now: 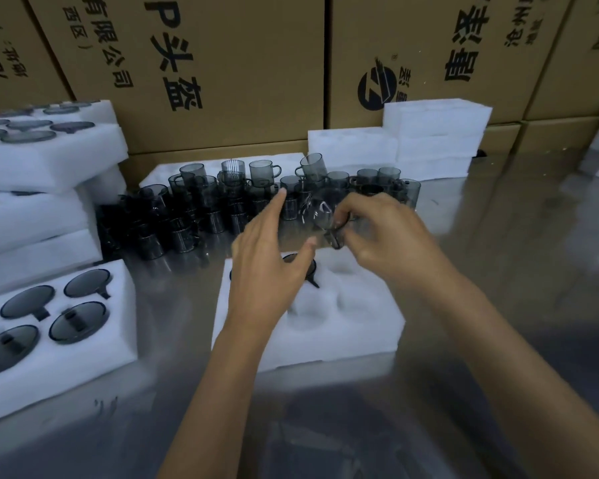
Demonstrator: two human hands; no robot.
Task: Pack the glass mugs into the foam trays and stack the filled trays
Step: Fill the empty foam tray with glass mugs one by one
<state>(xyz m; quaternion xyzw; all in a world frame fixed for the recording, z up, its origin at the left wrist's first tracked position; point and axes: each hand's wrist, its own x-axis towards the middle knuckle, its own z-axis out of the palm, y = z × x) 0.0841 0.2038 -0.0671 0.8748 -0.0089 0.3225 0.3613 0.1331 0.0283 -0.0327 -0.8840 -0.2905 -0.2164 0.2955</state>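
A white foam tray (343, 326) lies in the middle of the steel table, with one smoky glass mug (310, 271) seated in a back pocket and other pockets bare. My right hand (381, 236) grips a tilted smoky mug (320, 216) by its handle above the tray's back edge. My left hand (270, 264) hovers over the tray's left side with fingers straight, holding nothing, thumb near the held mug. A crowd of loose smoky mugs (222, 205) stands behind the tray.
A filled foam tray (94, 340) sits at the left front, with a stack of filled trays (49, 174) behind it. Bare foam trays (436, 140) are piled at the back right. Printed cardboard cartons (222, 63) wall the table's far side.
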